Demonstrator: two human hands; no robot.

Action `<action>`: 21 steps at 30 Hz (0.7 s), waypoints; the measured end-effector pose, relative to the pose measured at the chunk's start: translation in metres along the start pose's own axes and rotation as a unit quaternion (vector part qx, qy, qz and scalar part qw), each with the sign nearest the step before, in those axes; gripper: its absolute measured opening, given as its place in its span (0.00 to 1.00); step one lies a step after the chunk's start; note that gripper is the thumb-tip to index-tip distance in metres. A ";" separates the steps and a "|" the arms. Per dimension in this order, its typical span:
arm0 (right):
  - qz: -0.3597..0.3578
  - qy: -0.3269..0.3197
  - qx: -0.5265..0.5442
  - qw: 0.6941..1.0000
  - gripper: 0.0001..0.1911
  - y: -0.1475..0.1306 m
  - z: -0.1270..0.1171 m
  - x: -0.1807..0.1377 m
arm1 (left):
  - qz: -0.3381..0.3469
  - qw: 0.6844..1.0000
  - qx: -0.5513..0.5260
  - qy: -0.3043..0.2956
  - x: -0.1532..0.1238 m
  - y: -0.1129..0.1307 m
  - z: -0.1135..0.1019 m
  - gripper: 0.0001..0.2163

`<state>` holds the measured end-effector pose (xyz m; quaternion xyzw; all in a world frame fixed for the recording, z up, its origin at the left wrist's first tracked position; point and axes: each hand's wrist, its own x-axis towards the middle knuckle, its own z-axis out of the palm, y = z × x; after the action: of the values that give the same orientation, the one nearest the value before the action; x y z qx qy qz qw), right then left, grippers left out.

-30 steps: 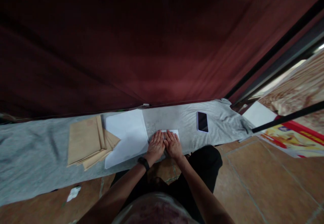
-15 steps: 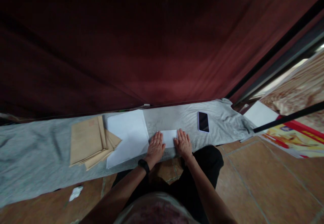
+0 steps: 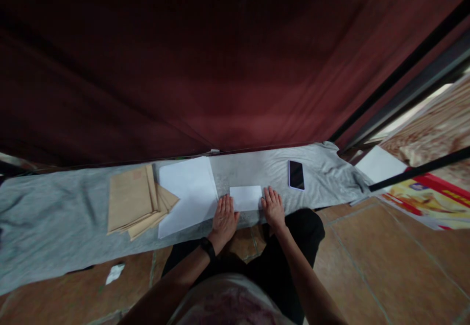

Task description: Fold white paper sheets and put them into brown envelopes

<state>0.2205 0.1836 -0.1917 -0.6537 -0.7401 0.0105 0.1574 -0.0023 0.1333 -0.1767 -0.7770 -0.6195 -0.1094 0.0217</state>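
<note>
A small white rectangle of paper [image 3: 246, 198], apparently folded, lies flat on the grey cloth between my two hands. At its left end rests my left hand [image 3: 223, 220], fingers stretched out and flat. My right hand [image 3: 273, 209] lies at the paper's right end, palm down with fingers extended; its thumb is by the paper's edge. Just left of my left hand is a stack of large white sheets [image 3: 189, 193]. Brown envelopes [image 3: 130, 197] lie in a fanned pile, partly over those sheets.
A grey cloth [image 3: 55, 217] covers the long narrow surface. To the right lies a phone [image 3: 296, 174] with a dark screen. A dark red panel [image 3: 235, 95] rises behind. Crumpled white paper [image 3: 115, 273] is on the tiled floor, and a colourful box [image 3: 429, 200] stands at the far right.
My hands have slid apart to the ends of the small paper, so more of it shows. The camera view has shifted slightly.
</note>
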 end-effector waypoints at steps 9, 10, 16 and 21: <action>-0.136 -0.001 0.103 0.985 0.27 -0.051 0.003 -0.022 | 0.092 0.995 -0.032 0.000 -0.008 0.028 -0.003 0.30; -0.152 -0.012 0.104 0.983 0.27 -0.056 0.004 -0.026 | 0.092 0.995 -0.032 -0.005 -0.009 0.029 0.001 0.30; -0.161 -0.018 0.073 0.984 0.27 -0.054 0.004 -0.042 | 0.078 0.995 -0.046 -0.032 -0.020 0.016 0.005 0.33; -0.153 -0.017 0.050 0.987 0.28 -0.036 -0.002 -0.046 | 0.073 0.995 -0.045 -0.046 -0.025 0.010 -0.004 0.35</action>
<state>0.1906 0.1333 -0.1921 -0.5238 -0.8326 0.0340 0.1769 0.0019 0.1061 -0.1766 -0.8243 -0.5564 -0.0989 -0.0340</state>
